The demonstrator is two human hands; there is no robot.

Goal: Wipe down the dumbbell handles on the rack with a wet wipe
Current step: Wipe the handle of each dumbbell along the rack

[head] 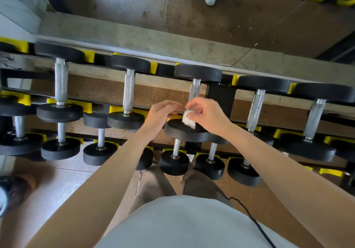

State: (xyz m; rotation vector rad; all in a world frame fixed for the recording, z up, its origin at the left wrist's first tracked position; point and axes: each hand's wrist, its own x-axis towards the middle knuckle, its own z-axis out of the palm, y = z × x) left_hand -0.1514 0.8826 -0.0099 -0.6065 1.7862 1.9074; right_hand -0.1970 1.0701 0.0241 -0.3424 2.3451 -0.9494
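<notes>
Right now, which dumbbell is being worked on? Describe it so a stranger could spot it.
Find the rack with yellow cradles and follow its upper row to the black upright near the middle. The dumbbell just left of it is the one. Only it has the right hand pinching a white wipe above its near head.

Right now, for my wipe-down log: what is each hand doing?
Left hand: fingers bent toward the wet wipe; whether it grips cannot be told.
Right hand: pinches the wet wipe above a dumbbell.
</notes>
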